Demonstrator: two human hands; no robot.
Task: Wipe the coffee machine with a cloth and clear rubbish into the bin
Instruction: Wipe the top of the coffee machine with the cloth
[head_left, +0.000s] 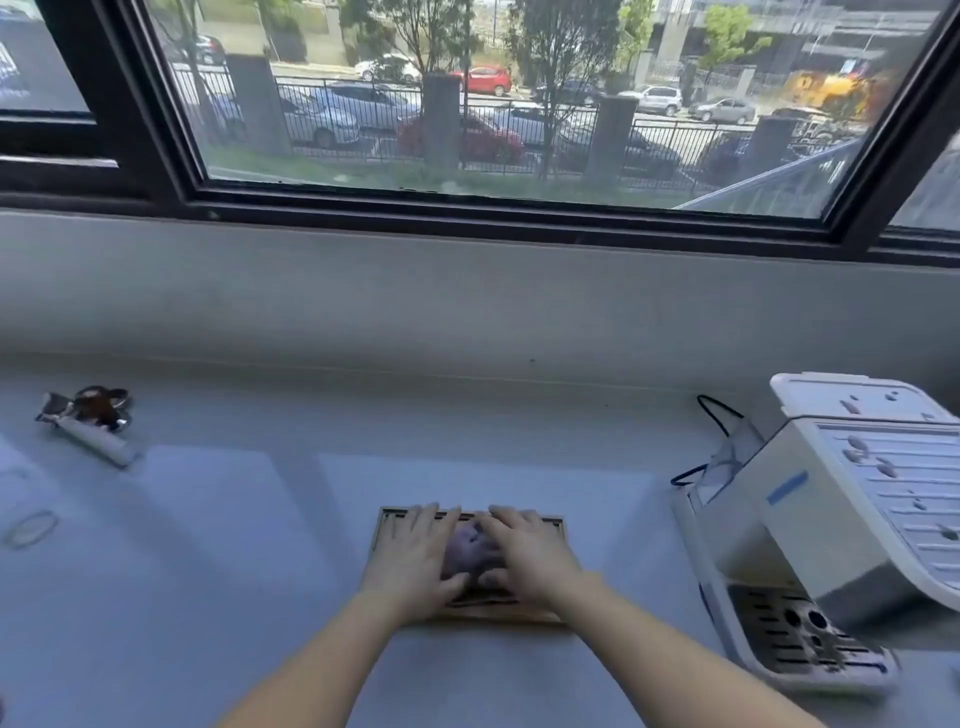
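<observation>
While we lean over the counter (260, 545), our left hand (415, 558) and right hand (530, 551) lie flat on a wooden slatted tray (550, 525), fingers spread. Between them a purple cloth (465, 548) sits bunched in the tray, pressed at both sides. To the right stands the white coffee machine (831, 519), well apart. Far left lies a small wrapper (88, 423).

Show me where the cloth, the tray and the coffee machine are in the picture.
cloth (466, 552), head view, on the crumpled part showing between the two hands.
tray (555, 525), head view, on its far right rim.
coffee machine (810, 525), head view, on its white side wall.
</observation>
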